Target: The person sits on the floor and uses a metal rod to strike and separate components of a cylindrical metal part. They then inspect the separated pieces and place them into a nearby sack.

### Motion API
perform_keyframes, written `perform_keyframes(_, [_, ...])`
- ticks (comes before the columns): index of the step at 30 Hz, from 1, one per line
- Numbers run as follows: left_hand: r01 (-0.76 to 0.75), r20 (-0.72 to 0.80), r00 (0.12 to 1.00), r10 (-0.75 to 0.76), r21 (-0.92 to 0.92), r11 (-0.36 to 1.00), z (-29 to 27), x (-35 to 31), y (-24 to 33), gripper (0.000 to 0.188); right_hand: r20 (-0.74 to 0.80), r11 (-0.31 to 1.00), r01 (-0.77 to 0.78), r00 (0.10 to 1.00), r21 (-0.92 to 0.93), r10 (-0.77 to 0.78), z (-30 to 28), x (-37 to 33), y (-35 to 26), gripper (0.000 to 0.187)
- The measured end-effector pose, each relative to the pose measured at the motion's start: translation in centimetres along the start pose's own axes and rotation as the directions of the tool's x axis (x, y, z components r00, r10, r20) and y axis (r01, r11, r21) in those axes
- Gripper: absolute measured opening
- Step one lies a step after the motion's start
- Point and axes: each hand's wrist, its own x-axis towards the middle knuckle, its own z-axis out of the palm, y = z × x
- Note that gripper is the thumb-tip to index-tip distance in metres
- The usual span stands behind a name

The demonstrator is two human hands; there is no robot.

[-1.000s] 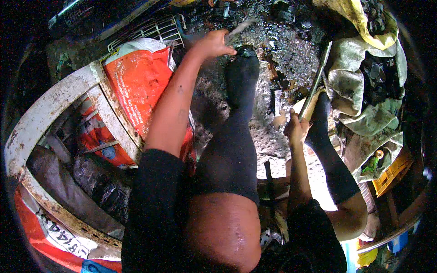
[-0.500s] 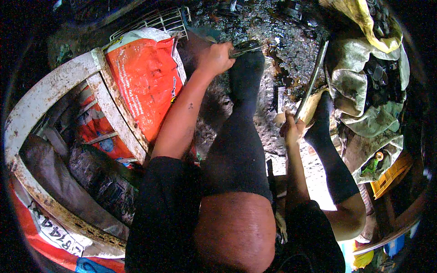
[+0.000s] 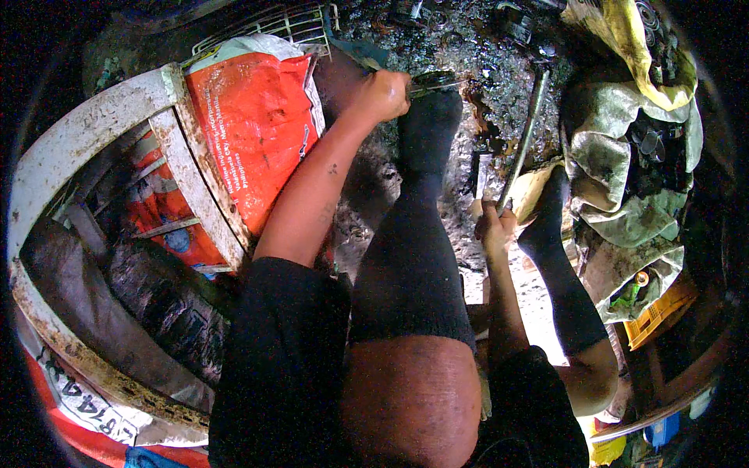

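My left hand (image 3: 386, 95) is closed around the near end of a dark, looped metal piece (image 3: 438, 80), whose exact kind I cannot make out. It lies over the toe end of a leg in a black sock (image 3: 427, 140). My right hand (image 3: 496, 223) grips the lower end of a long metal rod (image 3: 530, 129). From my fist the rod slants away and slightly right, its far end over the dark, oily ground (image 3: 499, 66). A second foot in a black sock (image 3: 550, 207) rests just right of this hand, on something tan.
At left stands a rusty white metal frame (image 3: 94, 125) beside a red plastic sack (image 3: 250, 117). A white wire rack (image 3: 273, 30) lies behind it. On the right, an open grey sack (image 3: 597, 144) holds dark metal parts, near a yellow crate (image 3: 663, 312).
The rod's far end has swung a little left, and my right hand has shifted slightly left with it. My left hand keeps its grip; the whole view has shifted slightly.
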Motion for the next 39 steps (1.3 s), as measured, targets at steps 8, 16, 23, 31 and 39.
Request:
perform_keyframes(8, [-0.115, 0.050, 0.992, 0.116, -0.015, 0.993, -0.1, 0.9, 0.3, 0.032, 0.043, 0.929, 0.057, 0.998, -0.365, -0.044, -0.3, 2.0, 1.8, 0.048])
perform_keyframes(16, [-0.232, 0.107, 0.968, 0.225, 0.052, 0.971, -0.1, 2.5, -1.8, 0.027, 0.126, 0.897, 0.256, 0.966, -0.361, -0.225, 2.9, 1.8, -3.8, 0.045])
perform_keyframes(23, [-0.126, 0.199, 0.974, 0.110, 0.072, 0.989, 1.3, 3.1, -2.6, 0.026, 0.091, 0.540, 0.774, 0.543, 0.331, -0.835, 4.4, -2.0, -13.3, 0.033])
perform_keyframes(31, [-0.072, 0.266, 0.963, 0.035, 0.132, 0.989, -2.6, 1.7, 0.8, 0.031, 0.068, 0.756, 0.151, 0.988, -0.637, -0.140, 0.8, 5.4, -1.1, 0.040])
perform_keyframes(39, [-0.070, 0.177, 0.983, 0.052, 0.100, 0.992, -0.9, 2.3, -1.6, 0.026, -0.209, 0.683, 0.550, 0.828, 0.480, -0.520, 1.0, -0.4, -15.8, 0.040])
